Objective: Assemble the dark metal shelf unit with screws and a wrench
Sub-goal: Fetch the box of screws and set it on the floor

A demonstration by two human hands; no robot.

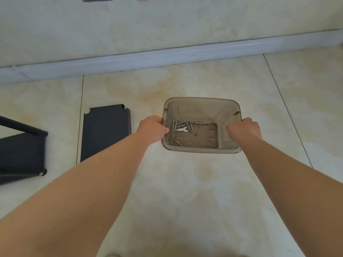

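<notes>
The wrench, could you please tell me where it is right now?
The wrench lies inside the brown bin, among the screws near its left wall, beside the left hand.

I see a cream tiled floor (185,191) with brownish stains, and a pale baseboard (167,56) running along the marbled wall (148,25). A translucent brown plastic bin (202,102) sits on the tiles.

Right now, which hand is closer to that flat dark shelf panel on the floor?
Left. The left hand grips the bin's side nearest the panel; the right hand grips the far side.
</notes>
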